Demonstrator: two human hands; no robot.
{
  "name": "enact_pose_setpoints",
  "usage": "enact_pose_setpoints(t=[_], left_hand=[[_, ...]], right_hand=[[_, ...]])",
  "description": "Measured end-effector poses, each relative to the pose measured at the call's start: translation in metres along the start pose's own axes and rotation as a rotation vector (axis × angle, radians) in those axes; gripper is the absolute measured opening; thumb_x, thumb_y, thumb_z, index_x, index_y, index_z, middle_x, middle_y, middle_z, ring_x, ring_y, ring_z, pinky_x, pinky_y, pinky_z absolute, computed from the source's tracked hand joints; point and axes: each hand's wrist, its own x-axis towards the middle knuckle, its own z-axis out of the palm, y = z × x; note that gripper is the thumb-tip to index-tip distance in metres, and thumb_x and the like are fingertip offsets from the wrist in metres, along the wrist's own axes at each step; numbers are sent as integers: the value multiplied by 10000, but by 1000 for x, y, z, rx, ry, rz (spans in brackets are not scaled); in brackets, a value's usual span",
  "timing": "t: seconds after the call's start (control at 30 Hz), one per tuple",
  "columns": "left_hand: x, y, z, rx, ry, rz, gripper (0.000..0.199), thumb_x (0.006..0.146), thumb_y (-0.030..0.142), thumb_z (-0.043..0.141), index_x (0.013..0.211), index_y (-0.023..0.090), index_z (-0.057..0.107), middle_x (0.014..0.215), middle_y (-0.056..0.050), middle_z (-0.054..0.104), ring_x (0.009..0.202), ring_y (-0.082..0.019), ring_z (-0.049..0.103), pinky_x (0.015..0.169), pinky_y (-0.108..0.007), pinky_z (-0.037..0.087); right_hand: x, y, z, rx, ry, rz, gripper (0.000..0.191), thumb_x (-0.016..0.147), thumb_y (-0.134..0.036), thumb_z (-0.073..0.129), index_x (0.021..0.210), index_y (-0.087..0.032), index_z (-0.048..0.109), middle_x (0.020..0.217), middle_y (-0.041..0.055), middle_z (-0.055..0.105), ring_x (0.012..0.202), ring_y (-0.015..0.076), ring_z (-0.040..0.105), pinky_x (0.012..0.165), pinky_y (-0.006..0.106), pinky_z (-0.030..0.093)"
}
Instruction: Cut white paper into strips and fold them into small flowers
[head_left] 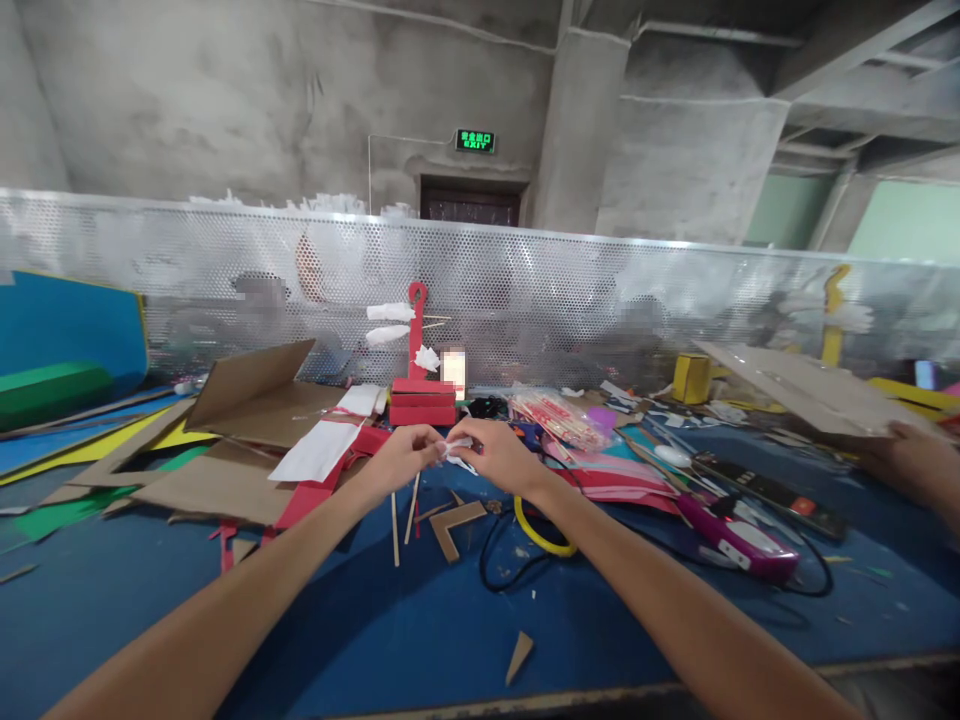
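Both hands meet near the middle of the blue table (420, 640), pinching one small piece of white paper (454, 446) between them. My left hand (407, 458) has its fingertips closed on the paper's left side. From the right, my right hand (491, 455) grips it with thumb and fingers. Two thin wooden sticks (396, 530) lie just below my left hand. Behind the hands is a red box-like stand (422, 402) with an upright red hook piece (417, 320), and white paper bits are attached on sticks.
Cardboard (262, 400) and white sheets (318, 450) lie left. Right are bagged sticks (562, 418), a yellow tape ring (541, 535), a black cable and a purple tool (739, 540). Another person's hand (919, 465) holds a board (810, 385) at far right. A perforated metal screen (525, 300) stands behind.
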Motion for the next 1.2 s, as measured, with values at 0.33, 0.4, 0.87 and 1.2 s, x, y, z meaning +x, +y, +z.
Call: enact_pose_setpoints(t=[0.33, 0.4, 0.87, 1.2], left_hand=[[-1, 5, 1, -58, -4, -10, 278, 797, 428, 596, 765, 152, 614, 646, 0, 593, 593, -109, 528, 532, -206, 406], [0, 3, 1, -66, -4, -6, 273, 806, 420, 587, 772, 151, 616, 658, -3, 596, 601, -109, 532, 544, -209, 410], [-1, 6, 1, -37, 11, 26, 264, 805, 414, 588, 785, 152, 616, 670, -6, 602, 609, -116, 545, 570, -227, 423], [0, -1, 2, 50, -11, 95, 209, 838, 346, 541, 837, 155, 626, 732, -25, 629, 651, -131, 571, 622, -246, 452]], right_hand=[[0, 5, -1, 59, 73, -7, 128, 846, -201, 609, 905, -200, 722, 873, 45, 679, 804, 156, 607, 748, 261, 428], [1, 5, 0, 52, 78, -2, 124, 850, -208, 609, 894, -200, 725, 866, 44, 681, 804, 156, 607, 752, 263, 427], [0, 21, 13, 343, 74, 200, 223, 808, -346, 635, 902, -164, 725, 871, 66, 705, 778, 182, 636, 702, 275, 480], [1, 14, 10, 61, 86, 173, 154, 850, -270, 579, 789, -160, 668, 699, 11, 642, 637, 124, 553, 610, 231, 374]])
